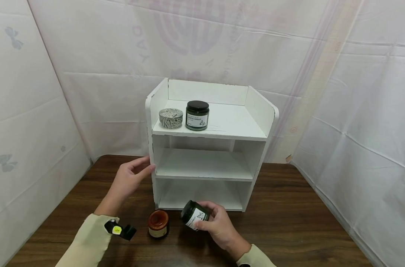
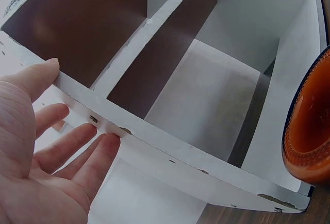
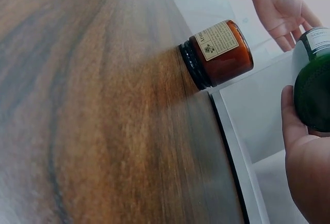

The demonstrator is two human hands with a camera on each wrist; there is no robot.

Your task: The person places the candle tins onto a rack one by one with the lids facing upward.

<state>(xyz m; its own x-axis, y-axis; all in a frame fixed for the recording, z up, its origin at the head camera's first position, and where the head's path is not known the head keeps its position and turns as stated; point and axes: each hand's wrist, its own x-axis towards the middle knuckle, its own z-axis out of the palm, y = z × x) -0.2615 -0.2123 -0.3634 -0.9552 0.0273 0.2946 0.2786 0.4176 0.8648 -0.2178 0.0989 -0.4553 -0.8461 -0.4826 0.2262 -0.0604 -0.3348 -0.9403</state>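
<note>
My right hand (image 1: 222, 226) grips a dark green glass candle jar (image 1: 195, 216) with a black lid and white label. It holds the jar tilted in front of the shelf's bottom opening, lid toward the upper left. My left hand (image 1: 130, 176) touches the left side panel of a small white shelf unit (image 1: 209, 135); in the left wrist view its thumb lies at the front edge and its fairly straight fingers rest against the outer face. Between the hands an amber candle jar (image 3: 221, 53) stands upside down on its black lid, on the wooden table (image 1: 289, 215).
On the top shelf, a round patterned tin (image 1: 170, 118) stands at the left beside another green candle jar (image 1: 197, 115) with a black lid. White sheets (image 1: 105, 96) hang behind and on both sides of the table.
</note>
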